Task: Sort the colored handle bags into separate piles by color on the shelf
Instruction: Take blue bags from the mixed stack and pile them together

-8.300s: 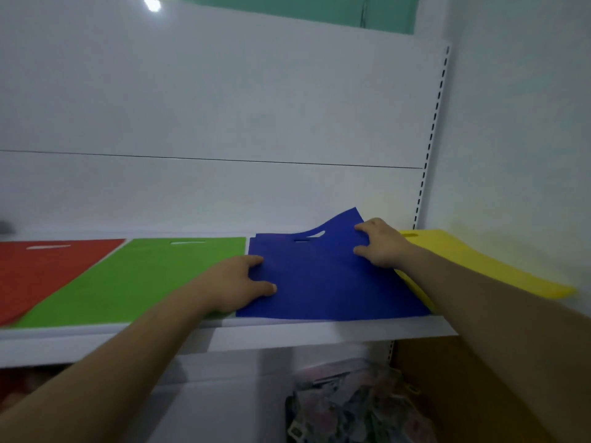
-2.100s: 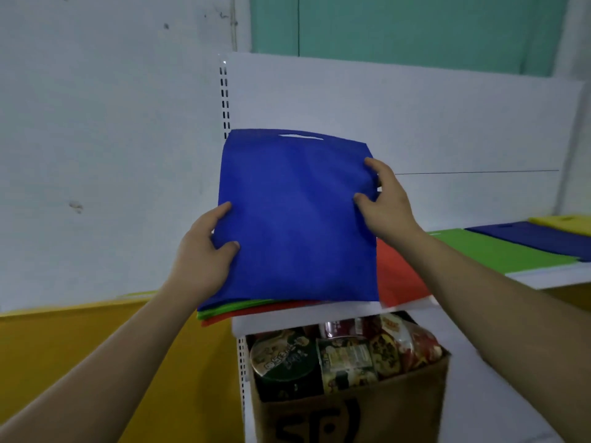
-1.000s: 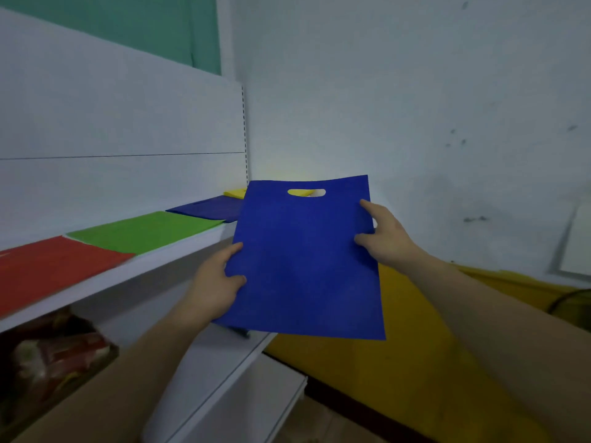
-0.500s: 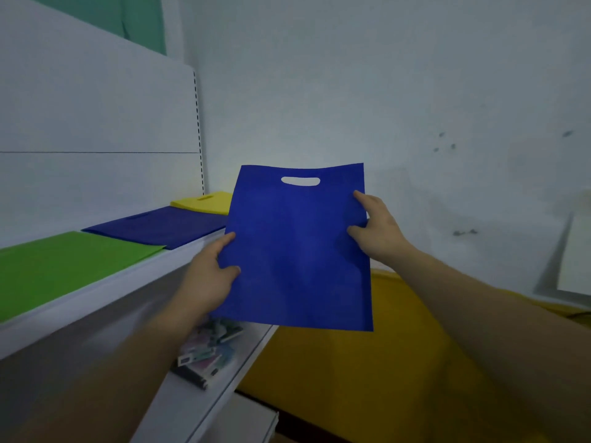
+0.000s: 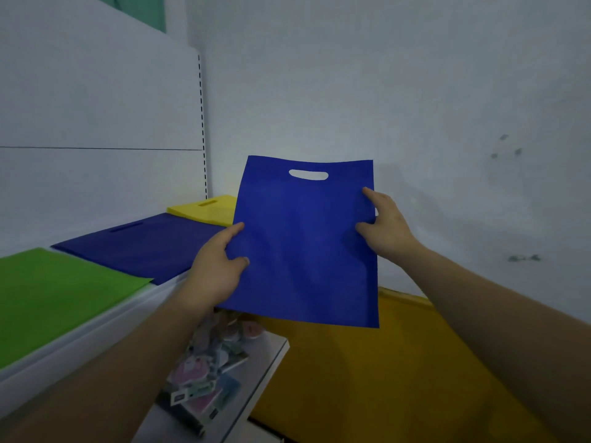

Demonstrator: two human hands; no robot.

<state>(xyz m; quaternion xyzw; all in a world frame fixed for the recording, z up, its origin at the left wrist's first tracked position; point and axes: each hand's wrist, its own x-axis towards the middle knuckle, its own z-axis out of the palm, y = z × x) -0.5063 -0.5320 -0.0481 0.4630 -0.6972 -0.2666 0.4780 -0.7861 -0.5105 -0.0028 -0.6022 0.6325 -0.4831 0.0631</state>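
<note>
I hold a blue handle bag (image 5: 303, 247) upright in the air, handle cutout at the top, just right of the shelf's end. My left hand (image 5: 217, 266) pinches its left edge and my right hand (image 5: 383, 225) pinches its right edge. On the white shelf (image 5: 105, 318) lie a green bag (image 5: 48, 292) at the left, a blue pile (image 5: 137, 244) beside it, and a yellow bag (image 5: 204, 207) at the far end against the wall.
A lower shelf (image 5: 256, 372) holds several small packaged goods (image 5: 204, 369). A yellow panel (image 5: 383, 378) runs along the wall's base at the right. The grey wall (image 5: 415, 91) stands behind the held bag.
My view has swung right along the shelf with the blue bag carried in both hands. The red bag has left the view; the blue and yellow bags on the shelf are now closer.
</note>
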